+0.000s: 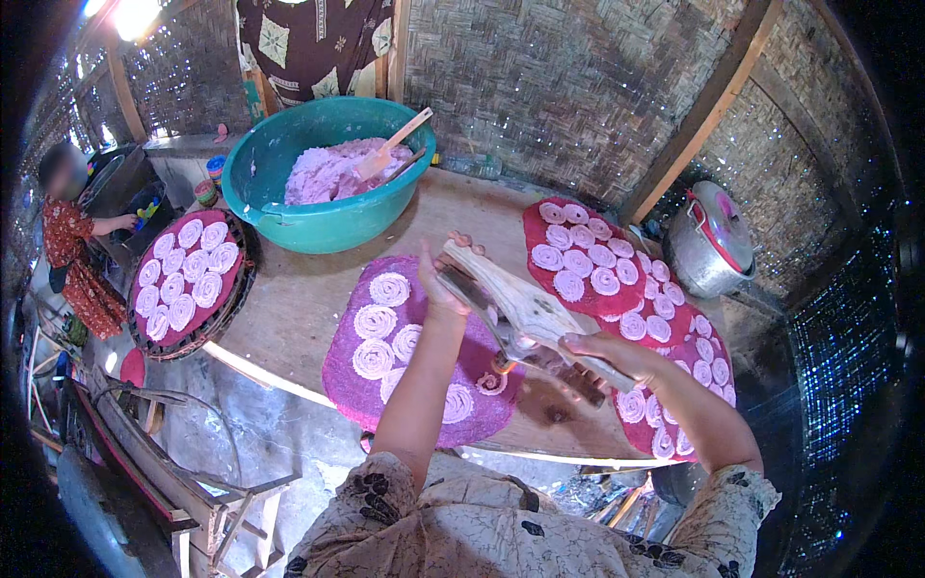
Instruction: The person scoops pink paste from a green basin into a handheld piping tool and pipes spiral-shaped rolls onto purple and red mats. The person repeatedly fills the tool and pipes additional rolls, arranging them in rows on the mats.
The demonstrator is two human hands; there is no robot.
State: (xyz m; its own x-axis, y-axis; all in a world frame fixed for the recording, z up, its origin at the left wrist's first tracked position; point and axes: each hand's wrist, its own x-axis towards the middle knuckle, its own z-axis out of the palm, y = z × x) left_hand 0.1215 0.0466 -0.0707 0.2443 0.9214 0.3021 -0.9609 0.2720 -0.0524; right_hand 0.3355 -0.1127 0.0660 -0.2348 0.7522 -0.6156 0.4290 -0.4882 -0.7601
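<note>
Both my hands grip a wooden two-board hand press [524, 303]. My left hand [442, 287] holds its far-left end, and my right hand [611, 355] is wrapped around the near-right end. From the underside, a nozzle [504, 363] points down over a round purple-pink mat [347, 404]. Just below it lies a small, partly formed pale pink dough coil [491, 383]. Several finished dough spirals, one of them a full coil [390, 289], rest on the same mat. My left forearm hides part of some spirals.
A green basin [325, 227] holds pink dough [318, 173] and a spatula [394, 144]. Spiral-covered mats overlap at right, including a red mat [538, 235]; another lies on a round tray [242, 289] at left. A lidded metal pot [704, 246] stands far right. Another person [72, 246] is at far left.
</note>
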